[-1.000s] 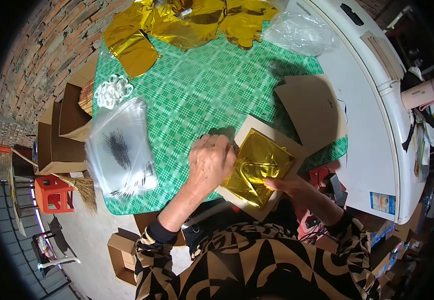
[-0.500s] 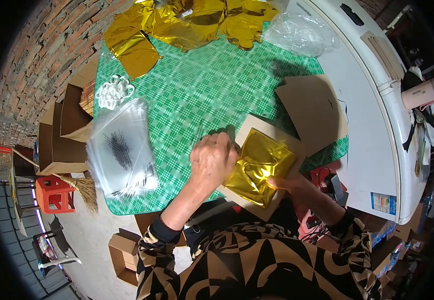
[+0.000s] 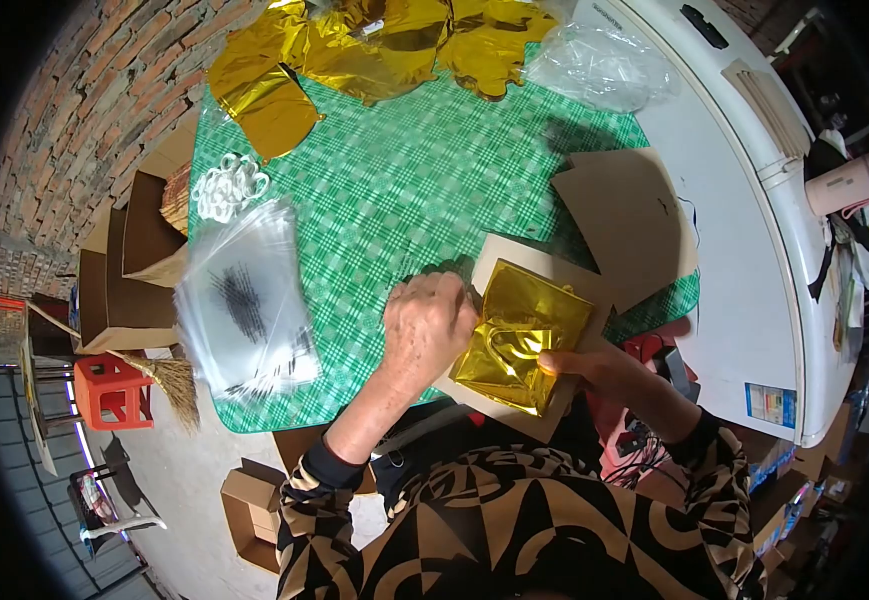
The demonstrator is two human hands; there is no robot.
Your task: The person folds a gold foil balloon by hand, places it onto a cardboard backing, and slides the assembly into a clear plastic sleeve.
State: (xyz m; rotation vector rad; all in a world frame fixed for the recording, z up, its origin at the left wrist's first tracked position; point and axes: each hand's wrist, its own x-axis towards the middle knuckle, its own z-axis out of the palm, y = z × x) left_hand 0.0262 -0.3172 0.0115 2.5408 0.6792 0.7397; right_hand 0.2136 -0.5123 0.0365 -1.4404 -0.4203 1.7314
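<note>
A folded piece of gold foil (image 3: 526, 330) lies on a beige card (image 3: 502, 250) at the near edge of the green checked table (image 3: 384, 170). My right hand (image 3: 579, 368) holds both from the right, its thumb on top of the foil and the other fingers beneath, out of sight. On the left side my left hand (image 3: 429, 320) is closed at the edge of the foil and card; whatever its fingertips pinch is hidden. More beige cards (image 3: 629, 220) are at the table's right.
Clear plastic bags (image 3: 249, 310) and white loops (image 3: 229, 187) lie at the left. Gold foil sheets (image 3: 374, 50) and a clear plastic bundle (image 3: 602, 68) are at the back. A white appliance (image 3: 734, 300) stands right; cardboard boxes (image 3: 124, 300) and a red stool (image 3: 114, 392) are left.
The card and foil have tilted and shifted slightly. My left hand has moved a little, still closed beside them, and my right thumb stays on the foil.
</note>
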